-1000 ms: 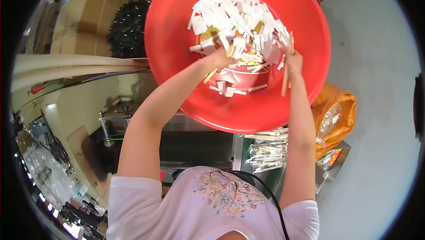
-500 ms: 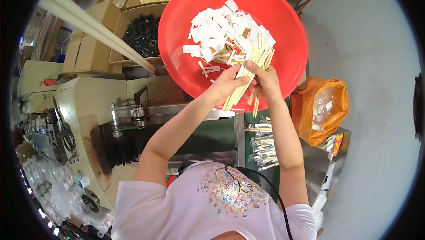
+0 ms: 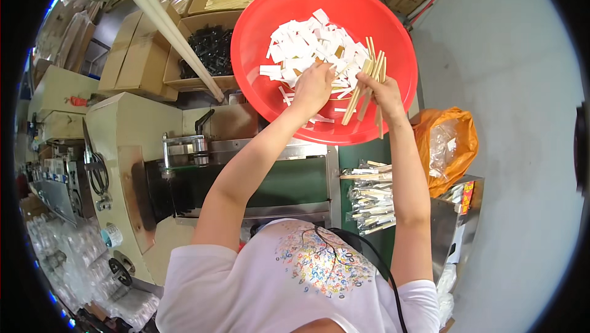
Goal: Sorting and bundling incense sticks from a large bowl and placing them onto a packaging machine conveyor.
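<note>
A wide red basin (image 3: 270, 96) holds a loose pile of white paper slips (image 3: 294, 47). Over the right side of the basin, my right hand (image 3: 382, 92) grips a fanned bundle of pale wooden chopsticks (image 3: 356, 100), their ends pointing up and down past the fingers. My left hand (image 3: 314, 87) is at the near edge of the paper pile, its fingers curled downward among the slips. Its fingertips are partly hidden, and anything pinched there is too small to make out.
A green conveyor belt (image 3: 279, 182) in a metal frame runs below the basin. Clear-wrapped chopstick packets (image 3: 372, 201) lie at its right, beside an orange bag (image 3: 458, 161). Cardboard boxes (image 3: 144, 56) stand at back left, near slanting white poles (image 3: 178, 41).
My left hand has come off the chopsticks and moved left into the paper slips. My right hand has shifted slightly right, keeping the bundle, which is now more fanned out.
</note>
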Tool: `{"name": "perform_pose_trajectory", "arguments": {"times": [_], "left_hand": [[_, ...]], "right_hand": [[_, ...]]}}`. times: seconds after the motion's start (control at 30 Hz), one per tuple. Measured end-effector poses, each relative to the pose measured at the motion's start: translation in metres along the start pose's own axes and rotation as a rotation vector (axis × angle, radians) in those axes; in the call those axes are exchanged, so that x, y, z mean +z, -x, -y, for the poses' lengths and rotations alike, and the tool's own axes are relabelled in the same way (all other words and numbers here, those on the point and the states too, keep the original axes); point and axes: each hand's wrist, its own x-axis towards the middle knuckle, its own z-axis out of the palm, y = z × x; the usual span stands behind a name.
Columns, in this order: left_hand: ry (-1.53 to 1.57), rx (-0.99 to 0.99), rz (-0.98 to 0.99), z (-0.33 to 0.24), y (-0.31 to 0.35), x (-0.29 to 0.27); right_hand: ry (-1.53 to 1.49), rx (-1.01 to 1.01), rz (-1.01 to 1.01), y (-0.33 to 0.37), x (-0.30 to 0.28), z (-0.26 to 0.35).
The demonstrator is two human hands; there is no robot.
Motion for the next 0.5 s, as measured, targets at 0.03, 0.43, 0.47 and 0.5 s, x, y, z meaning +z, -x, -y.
{"name": "perform_pose_trajectory", "arguments": {"times": [0.03, 0.43, 0.47, 0.5], "left_hand": [[0.055, 0.007, -0.001, -0.006, -0.002, -0.004], [0.259, -0.064, 0.207, -0.005, -0.017, 0.011], [0.262, -0.068, 0.21, -0.005, -0.018, 0.016], [0.598, -0.156, 0.344, -0.004, -0.019, 0.021]], "right_hand": [[-0.001, 0.05, -0.011, -0.001, -0.001, 0.001], [-0.085, 0.165, 0.032, -0.012, -0.003, -0.014], [-0.099, 0.176, 0.038, -0.017, -0.006, -0.014], [-0.066, 0.168, 0.017, -0.023, -0.008, -0.019]]}}
